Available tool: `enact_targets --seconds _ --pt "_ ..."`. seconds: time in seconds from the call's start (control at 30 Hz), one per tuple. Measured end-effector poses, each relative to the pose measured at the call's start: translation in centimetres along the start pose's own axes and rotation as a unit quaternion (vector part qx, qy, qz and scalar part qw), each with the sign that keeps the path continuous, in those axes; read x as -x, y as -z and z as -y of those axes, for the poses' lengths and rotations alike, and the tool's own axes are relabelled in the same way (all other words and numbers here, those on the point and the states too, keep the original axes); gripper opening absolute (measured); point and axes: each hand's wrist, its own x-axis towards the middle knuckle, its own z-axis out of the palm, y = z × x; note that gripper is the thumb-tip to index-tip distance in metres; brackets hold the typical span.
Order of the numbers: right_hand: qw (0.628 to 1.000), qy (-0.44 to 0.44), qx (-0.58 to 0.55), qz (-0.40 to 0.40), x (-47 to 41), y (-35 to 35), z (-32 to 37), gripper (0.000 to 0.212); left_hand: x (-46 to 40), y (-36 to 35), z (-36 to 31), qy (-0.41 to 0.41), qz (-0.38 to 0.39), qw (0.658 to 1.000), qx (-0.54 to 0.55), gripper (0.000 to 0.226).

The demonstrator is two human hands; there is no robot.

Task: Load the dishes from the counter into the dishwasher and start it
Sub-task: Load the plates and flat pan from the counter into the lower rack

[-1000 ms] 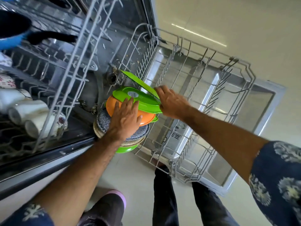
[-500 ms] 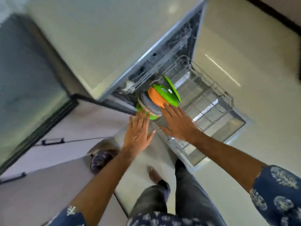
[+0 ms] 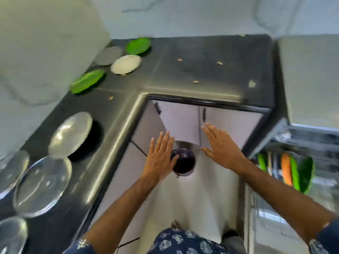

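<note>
Glossy dark stone counter [image 3: 211,70], clear glass lids [image 3: 42,184], shiny green plastic plates [image 3: 138,45].

Left hand [image 3: 160,158] and right hand [image 3: 221,147] outstretched, palms down, fingers straight, holding nothing

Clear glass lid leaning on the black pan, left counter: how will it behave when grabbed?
The glass lid looks rigid and breakable, probably heavy for its size. It sits tilted on the black pan, so a nudge may slide it off. Its glossy surface looks slippery; both hands are empty.
</note>
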Motion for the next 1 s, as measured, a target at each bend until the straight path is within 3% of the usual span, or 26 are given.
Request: enact_targets --seconds 0.2,0.33,0.47,0.6,0.67,0.77,0.87,1.0 --pt "0.990 0.141 -0.024 0.014 -10.3 -1.4 14.9 0.064 8.8 0.7 13.7 0.160 0.024 0.987 0.005 0.078" --pt "0.976 0.198 -0.063 0.070 -14.4 -2.4 23.4 0.063 12.8 -0.4 19.3 0.221 0.037 0.974 0.021 0.070" --pt "0.964 0.178 -0.134 0.145 -18.6 -4.5 29.4 0.060 14.7 -2.0 23.1 0.250 0.055 0.966 0.042 0.074" --pt "0.935 0.047 -0.273 0.221 -22.9 -6.5 33.9 0.061 16.5 -4.4 24.5 0.245 0.058 0.965 0.070 0.073" --pt "0.902 -0.051 -0.359 0.233 -25.1 -7.4 36.1 0.065 16.7 -4.8 24.6 0.246 0.046 0.965 0.074 0.070" --pt "0.809 -0.176 -0.496 0.261 -28.0 -9.1 38.8 0.066 16.6 -4.9 24.8 0.248 0.043 0.964 0.083 0.069" --pt "0.738 -0.223 -0.556 0.310 -30.1 -10.4 40.7 0.053 16.6 -5.1 25.0 0.252 0.040 0.963 0.090 0.068" --pt "0.662 -0.258 -0.639 0.295 -31.4 -12.0 42.2 0.037 16.7 -5.4 25.0 0.252 0.028 0.964 0.083 0.067"
